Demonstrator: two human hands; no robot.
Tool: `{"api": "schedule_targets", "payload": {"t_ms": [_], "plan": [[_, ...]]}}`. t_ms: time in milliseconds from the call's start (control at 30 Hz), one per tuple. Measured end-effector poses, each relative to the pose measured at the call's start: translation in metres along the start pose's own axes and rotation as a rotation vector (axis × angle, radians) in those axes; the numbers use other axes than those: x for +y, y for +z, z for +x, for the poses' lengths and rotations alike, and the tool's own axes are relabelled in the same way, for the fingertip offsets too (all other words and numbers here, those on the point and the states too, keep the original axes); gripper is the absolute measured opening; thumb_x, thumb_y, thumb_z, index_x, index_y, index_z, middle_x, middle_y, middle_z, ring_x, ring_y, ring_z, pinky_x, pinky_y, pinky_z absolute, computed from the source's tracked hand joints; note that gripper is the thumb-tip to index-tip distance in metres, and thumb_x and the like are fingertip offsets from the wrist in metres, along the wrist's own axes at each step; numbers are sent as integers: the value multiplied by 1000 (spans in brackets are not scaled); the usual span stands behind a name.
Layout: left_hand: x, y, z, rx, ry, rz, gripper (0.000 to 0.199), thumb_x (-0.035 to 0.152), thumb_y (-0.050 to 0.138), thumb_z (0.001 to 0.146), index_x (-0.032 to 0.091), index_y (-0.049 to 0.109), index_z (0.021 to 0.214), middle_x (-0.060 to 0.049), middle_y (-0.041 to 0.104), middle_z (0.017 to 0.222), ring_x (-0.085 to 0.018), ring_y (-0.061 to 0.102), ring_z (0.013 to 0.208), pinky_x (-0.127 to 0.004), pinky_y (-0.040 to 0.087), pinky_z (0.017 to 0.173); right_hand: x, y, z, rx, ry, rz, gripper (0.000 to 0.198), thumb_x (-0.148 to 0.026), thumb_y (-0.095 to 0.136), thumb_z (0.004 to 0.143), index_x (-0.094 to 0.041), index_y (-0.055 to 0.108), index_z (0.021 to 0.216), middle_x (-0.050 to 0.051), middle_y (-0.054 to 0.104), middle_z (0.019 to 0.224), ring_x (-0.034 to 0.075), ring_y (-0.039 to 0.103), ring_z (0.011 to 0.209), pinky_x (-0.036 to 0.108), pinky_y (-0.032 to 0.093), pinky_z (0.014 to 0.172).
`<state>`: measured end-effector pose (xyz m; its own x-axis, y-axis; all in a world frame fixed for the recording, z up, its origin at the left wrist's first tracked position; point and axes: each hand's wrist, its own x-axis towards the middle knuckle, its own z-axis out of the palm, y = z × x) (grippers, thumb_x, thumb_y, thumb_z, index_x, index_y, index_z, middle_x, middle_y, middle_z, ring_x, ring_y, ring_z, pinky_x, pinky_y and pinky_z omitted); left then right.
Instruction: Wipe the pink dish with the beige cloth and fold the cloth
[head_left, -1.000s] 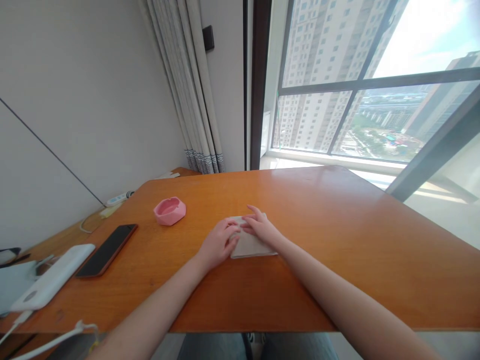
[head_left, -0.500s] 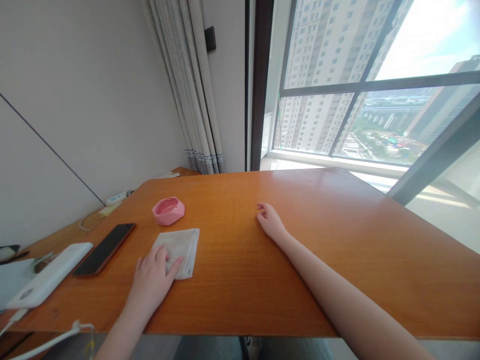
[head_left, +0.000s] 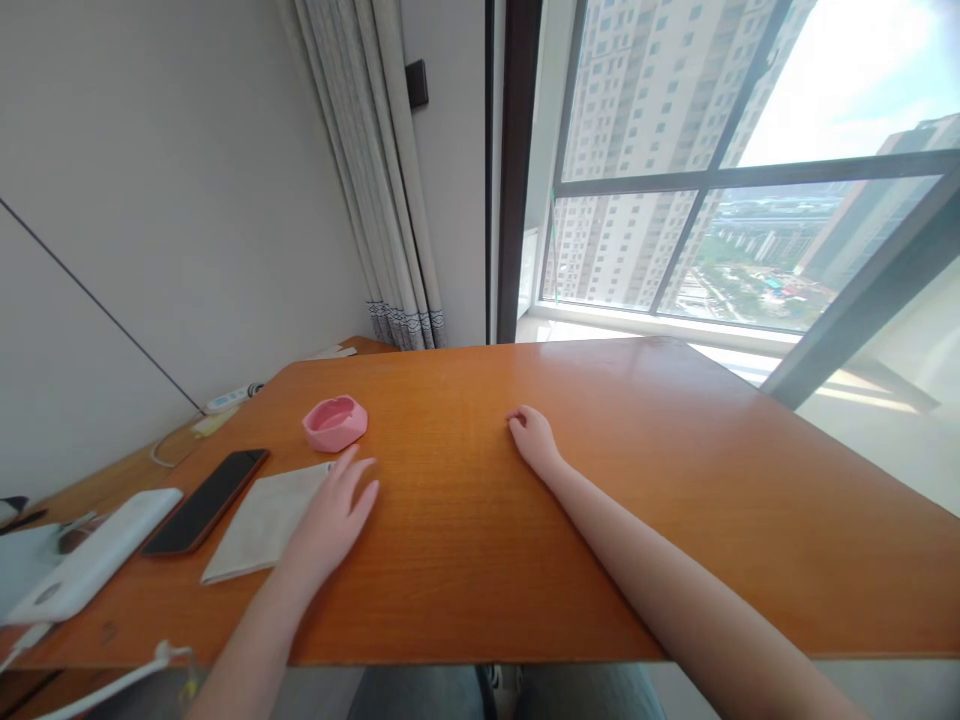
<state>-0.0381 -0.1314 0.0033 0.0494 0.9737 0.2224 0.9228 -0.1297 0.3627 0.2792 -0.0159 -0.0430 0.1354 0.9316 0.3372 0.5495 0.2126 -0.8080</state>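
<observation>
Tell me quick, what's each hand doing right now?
Left hand: open, flat, fingers spread, at the right edge of the folded cloth.
Right hand: loosely curled, resting on the table, holding nothing.

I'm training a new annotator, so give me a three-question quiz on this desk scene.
1. True or false: the left hand rests partly on the folded cloth.
2. What lies directly left of the cloth: A) pink ashtray, B) black phone, C) curtain?
3. What does the right hand touch?

Key: 1 true. 2 B. 3 only the bare table.
</observation>
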Motion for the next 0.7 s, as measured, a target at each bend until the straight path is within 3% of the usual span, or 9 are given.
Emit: {"api": "schedule_targets", "payload": {"t_ms": [67, 167, 233, 300, 400, 500, 567, 700], "plan": [[47, 9, 18, -158, 130, -223, 42, 43, 39, 86, 20, 55, 117, -9, 51, 132, -22, 53, 117, -38, 39, 103, 0, 2, 7, 45, 60, 33, 17, -19, 40, 72, -19, 58, 71, 3, 62, 74, 16, 56, 73, 27, 42, 70], [114, 34, 52, -326, 152, -503, 54, 35, 43, 85, 18, 34, 135, -11, 58, 121, -16, 63, 93, -32, 48, 88, 1, 5, 14, 49, 74, 61, 17, -20, 39, 72, -18, 56, 70, 1, 60, 69, 15, 54, 68, 26, 41, 67], [148, 57, 75, -380, 176, -558, 56, 31, 48, 83, 18, 33, 136, -11, 60, 116, -16, 63, 88, -31, 49, 86, 3, 6, 17, 15, 56, 65, 15, -20, 41, 71, -19, 56, 70, 0, 58, 64, 14, 53, 64, 26, 41, 64], [167, 80, 93, -332, 189, -565, 54, 28, 51, 82, 17, 37, 134, -11, 62, 112, -18, 62, 95, -31, 46, 89, 4, 6, 18, -24, 35, 73, 15, -19, 42, 71, -19, 57, 72, -1, 58, 63, 14, 53, 61, 25, 42, 63], [172, 108, 108, -180, 59, -511, 54, 32, 43, 88, 11, 30, 137, -13, 65, 104, -21, 62, 96, -35, 46, 88, 5, 4, 18, -40, 12, 84, 20, -17, 40, 73, -19, 59, 78, 1, 63, 72, 15, 57, 70, 25, 44, 68], [160, 119, 111, -96, 148, -440, 43, 26, 35, 91, 14, 38, 133, -13, 63, 114, -22, 60, 103, -36, 45, 91, 2, 3, 17, -89, -44, 42, 21, -15, 39, 77, -19, 60, 79, 4, 66, 83, 15, 58, 79, 26, 43, 75], [153, 120, 111, -92, 236, -404, 39, 20, 34, 90, 16, 45, 127, -12, 60, 121, -21, 57, 110, -35, 42, 94, -2, 3, 14, -151, -83, -36, 22, -16, 39, 80, -18, 61, 80, 5, 67, 85, 16, 59, 80, 27, 43, 76], [150, 117, 113, -135, 230, -318, 38, 19, 36, 89, 17, 50, 123, -10, 62, 120, -22, 57, 110, -34, 43, 93, -10, 1, 8, -216, -108, -160, 23, -15, 39, 82, -17, 62, 80, 8, 68, 86, 18, 59, 81, 28, 42, 75]]}}
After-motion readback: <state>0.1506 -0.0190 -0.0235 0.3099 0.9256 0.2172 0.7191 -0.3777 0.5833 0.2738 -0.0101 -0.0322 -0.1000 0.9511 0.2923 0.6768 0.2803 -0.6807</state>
